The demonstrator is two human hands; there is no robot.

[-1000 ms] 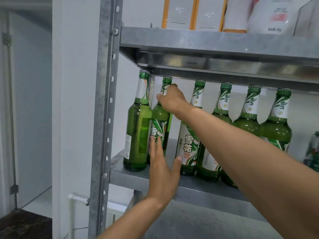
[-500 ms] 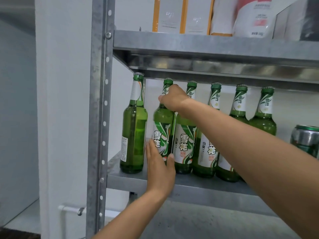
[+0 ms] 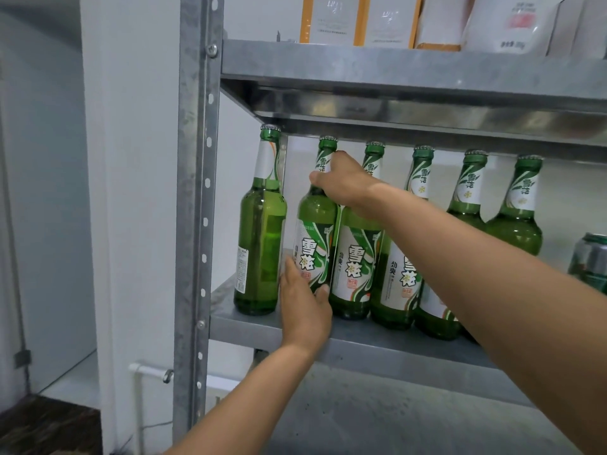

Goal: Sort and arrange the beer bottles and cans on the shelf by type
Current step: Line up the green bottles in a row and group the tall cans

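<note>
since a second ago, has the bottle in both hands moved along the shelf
Yes. The held bottle has shifted right, away from the leftmost bottle beside the shelf post, and now stands against the third bottle.

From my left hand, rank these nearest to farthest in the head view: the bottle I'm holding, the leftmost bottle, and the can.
1. The held bottle, low in the left hand.
2. The leftmost bottle, just left of it.
3. The can, far right.
</note>
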